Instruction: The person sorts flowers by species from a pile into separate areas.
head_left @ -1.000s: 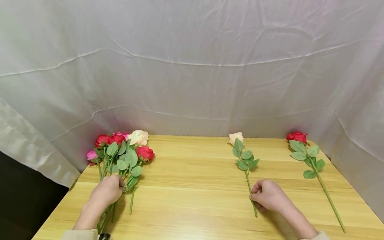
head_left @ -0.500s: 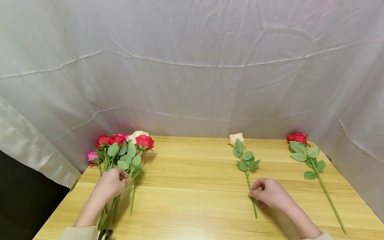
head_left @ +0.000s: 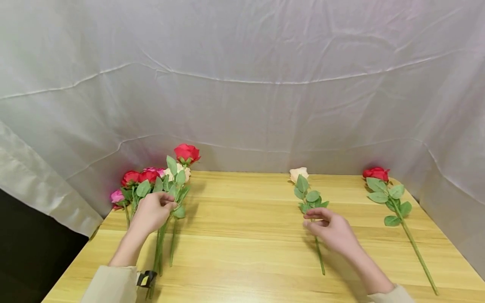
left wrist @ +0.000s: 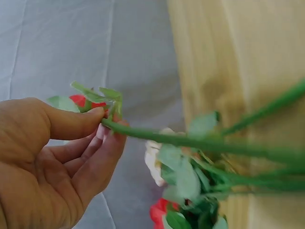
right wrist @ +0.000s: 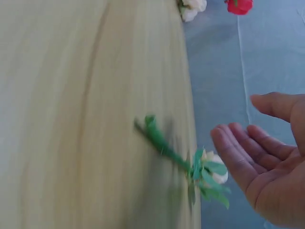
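My left hand point(head_left: 155, 211) pinches the green stem of a red rose point(head_left: 187, 154) between thumb and fingertips, as the left wrist view shows at the stem point(left wrist: 157, 137). That rose stands raised above the other flowers at the left. My right hand point(head_left: 333, 230) hovers over the stem of a cream rose point(head_left: 299, 174) lying on the table. In the right wrist view the thumb and fingers are apart with nothing between them, and the cream rose's leaves point(right wrist: 209, 174) show beyond the fingertips.
Several red, pink and cream roses point(head_left: 130, 178) lie bunched at the table's left. Another red rose point(head_left: 376, 173) lies at the right, its stem point(head_left: 417, 252) slanting toward the front. A pale curtain point(head_left: 242, 105) hangs behind the wooden table point(head_left: 242, 244).
My left hand has moved up and slightly right, lifting the red rose off the bunch. My right hand has let go of the cream rose's stem and risen; that rose stays in place.
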`<state>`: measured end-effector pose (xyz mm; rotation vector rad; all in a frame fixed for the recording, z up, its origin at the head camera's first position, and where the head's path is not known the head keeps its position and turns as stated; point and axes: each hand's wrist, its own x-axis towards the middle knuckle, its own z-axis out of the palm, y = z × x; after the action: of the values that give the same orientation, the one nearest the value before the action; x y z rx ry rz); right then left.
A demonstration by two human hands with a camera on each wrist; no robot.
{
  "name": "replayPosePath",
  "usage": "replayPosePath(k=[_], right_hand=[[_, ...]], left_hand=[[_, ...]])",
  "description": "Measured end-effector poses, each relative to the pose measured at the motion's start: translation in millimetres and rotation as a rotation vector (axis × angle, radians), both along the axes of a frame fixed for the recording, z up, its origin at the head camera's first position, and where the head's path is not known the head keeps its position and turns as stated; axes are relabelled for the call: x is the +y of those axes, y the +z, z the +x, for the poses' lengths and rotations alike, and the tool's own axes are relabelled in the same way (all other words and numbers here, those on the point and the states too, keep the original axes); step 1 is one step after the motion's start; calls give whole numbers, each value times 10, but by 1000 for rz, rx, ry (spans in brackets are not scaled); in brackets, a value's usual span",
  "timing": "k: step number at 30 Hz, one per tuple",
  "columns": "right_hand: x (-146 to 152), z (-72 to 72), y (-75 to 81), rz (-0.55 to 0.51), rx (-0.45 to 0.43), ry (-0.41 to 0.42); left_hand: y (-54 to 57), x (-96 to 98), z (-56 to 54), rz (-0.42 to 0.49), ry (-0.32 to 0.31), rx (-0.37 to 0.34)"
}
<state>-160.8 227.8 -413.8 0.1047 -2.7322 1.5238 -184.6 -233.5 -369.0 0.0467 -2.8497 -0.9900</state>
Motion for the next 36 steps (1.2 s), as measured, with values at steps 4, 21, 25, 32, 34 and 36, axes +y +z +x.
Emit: replayPosePath(k=[4,21,25,32,34,36], right_hand=[[-161,-61,54,-98,20,24],[-1014,-231,44,-313,33,143],[-1197,-236,38,-337,33,176],[-1362,-266,-17,-325,86,158],[-1377,-278,-40,-283,109,135],[-1378,-284,-62,-238,132,108]], left_hand=[[102,81,-91,97,-2,43],[7,873,-416,786,47,74],[-37,1136,-436,858,34,83],[-125,1495,-466,957,-3,76],[-154,1576,-468,988,-1,76],[-185,1645,-467,1009,-3,76]])
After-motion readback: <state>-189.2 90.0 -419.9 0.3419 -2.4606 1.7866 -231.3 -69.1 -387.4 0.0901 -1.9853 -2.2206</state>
